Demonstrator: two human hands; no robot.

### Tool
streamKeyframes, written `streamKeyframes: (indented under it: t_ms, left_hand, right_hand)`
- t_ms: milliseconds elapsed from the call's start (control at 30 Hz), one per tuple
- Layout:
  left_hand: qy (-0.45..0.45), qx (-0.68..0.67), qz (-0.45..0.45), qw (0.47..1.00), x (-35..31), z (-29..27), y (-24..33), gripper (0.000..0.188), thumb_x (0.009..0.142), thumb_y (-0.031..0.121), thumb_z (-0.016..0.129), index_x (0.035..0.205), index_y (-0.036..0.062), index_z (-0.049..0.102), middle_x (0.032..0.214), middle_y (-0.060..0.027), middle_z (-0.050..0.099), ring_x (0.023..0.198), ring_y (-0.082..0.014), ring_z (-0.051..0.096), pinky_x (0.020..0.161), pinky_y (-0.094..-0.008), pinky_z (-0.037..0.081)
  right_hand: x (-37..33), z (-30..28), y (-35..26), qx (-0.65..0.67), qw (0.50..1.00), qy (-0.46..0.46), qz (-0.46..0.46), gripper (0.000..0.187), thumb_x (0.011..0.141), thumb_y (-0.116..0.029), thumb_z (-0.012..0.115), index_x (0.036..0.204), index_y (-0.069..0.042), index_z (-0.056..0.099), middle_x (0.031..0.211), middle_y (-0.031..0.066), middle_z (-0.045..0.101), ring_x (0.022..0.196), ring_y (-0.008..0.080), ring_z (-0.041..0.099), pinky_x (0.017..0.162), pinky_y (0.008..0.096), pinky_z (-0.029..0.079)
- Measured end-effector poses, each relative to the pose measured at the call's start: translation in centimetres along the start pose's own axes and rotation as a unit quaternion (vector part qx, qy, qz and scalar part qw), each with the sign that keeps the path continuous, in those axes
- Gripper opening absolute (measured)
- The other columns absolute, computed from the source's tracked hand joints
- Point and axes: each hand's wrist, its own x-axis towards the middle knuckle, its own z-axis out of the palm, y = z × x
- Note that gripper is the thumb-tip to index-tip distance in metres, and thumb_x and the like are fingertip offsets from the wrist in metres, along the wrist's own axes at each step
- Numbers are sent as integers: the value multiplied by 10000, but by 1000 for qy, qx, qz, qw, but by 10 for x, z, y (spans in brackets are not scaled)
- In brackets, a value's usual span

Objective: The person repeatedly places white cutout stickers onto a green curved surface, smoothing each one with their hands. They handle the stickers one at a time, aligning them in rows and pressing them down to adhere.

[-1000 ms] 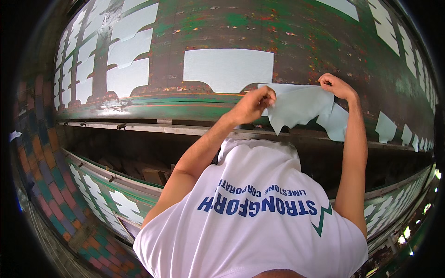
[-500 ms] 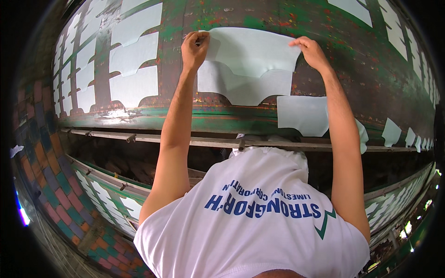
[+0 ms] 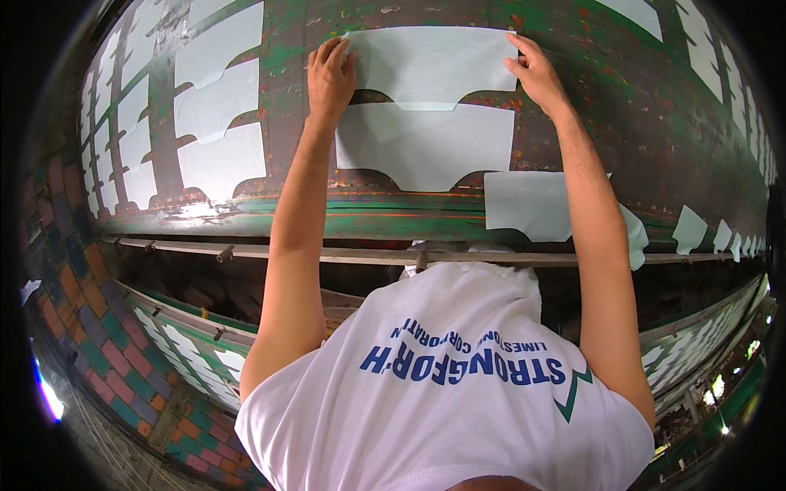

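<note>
A pale white cut sheet [image 3: 434, 69], straight along its top and notched along its bottom, lies nearly flat on the dark, green-stained surface. At its upper left corner is my left hand [image 3: 332, 80], its bent fingers touching the edge with the thumb apart. On the opposite side my right hand [image 3: 539, 80] has forefinger and thumb spread against the right edge. Just below, a second sheet [image 3: 424, 149] of the same shape lies flat, its top meeting the upper sheet's lower tab. A third sheet [image 3: 526, 204] hangs over the surface's near edge, partly behind my right forearm.
Columns of similar sheets [image 3: 219, 98] cover the surface at left, with more at far right [image 3: 700, 49]. A rail [image 3: 344, 252] with short pegs runs along the near edge. Small sheet pieces [image 3: 690, 231] overhang it at right. A coloured brick pattern [image 3: 98, 335] shows lower left.
Both hands have moved up and away from me with the sheet. It has gone from curved and overlapping the lower sheet to nearly flat above it. My fingers have loosened from their pinch.
</note>
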Motion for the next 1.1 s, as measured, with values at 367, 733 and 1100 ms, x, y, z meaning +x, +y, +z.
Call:
streamKeyframes:
  t_ms: [367, 733, 1100]
  left_hand:
    - [-136, 184, -24, 973, 3, 44, 39, 953, 1061, 687, 286, 1637, -68, 203, 1736, -259, 123, 1616, -442, 22, 1268, -651, 30]
    - [-213, 156, 168, 950, -27, 145, 203, 934, 1055, 715, 296, 1642, -11, 258, 1737, -234, 156, 1604, -470, 80, 1255, -670, 80]
    - [-226, -123, 213, 943, -191, 161, 415, 187, 881, 193, 790, 975, 73, 682, 952, -126, 652, 904, -361, 667, 774, -459, 565]
  right_hand:
    - [-133, -84, 54, 23, 998, 60, 20, 320, 1022, -124, 620, 1329, -77, 700, 1383, 78, 612, 1158, 177, 645, 999, 322, 521]
    - [-237, -169, 113, -84, 994, 19, 66, 407, 931, 96, 521, 1247, -68, 717, 1323, 110, 597, 1266, 298, 581, 1064, 388, 482]
    - [-238, -217, 149, -106, 983, -102, -107, 324, 812, 105, 650, 1070, -66, 748, 1328, 69, 576, 1236, 279, 563, 1048, 399, 502]
